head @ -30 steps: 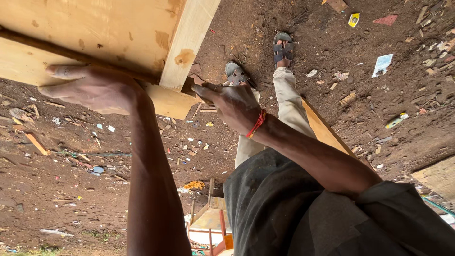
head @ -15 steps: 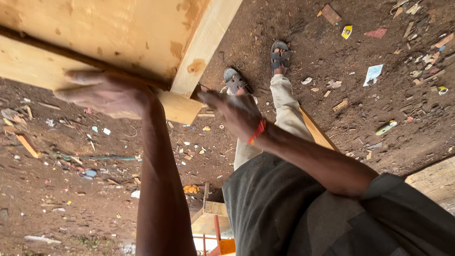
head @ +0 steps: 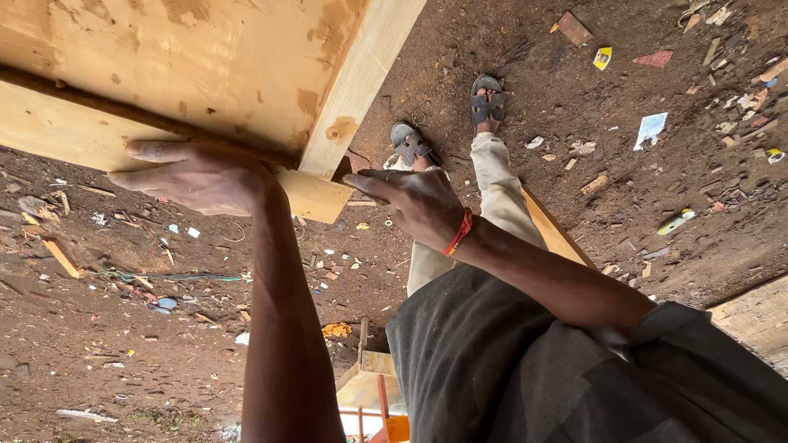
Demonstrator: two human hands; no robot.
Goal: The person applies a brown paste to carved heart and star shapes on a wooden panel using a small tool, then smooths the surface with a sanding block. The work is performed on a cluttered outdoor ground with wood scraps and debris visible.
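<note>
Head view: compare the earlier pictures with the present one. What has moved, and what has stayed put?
Nothing clearly moved. The whole view slides slightly downward, which looks like camera motion. The left hand stays on the lower edge of the wooden panel, and the right hand stays at its corner. Nothing was picked up or released.

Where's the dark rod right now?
In the head view, the dark rod runs across the wooden panel at upper left, its end between the left hand and right hand.

wooden panel blocks above; open ground below.
</note>
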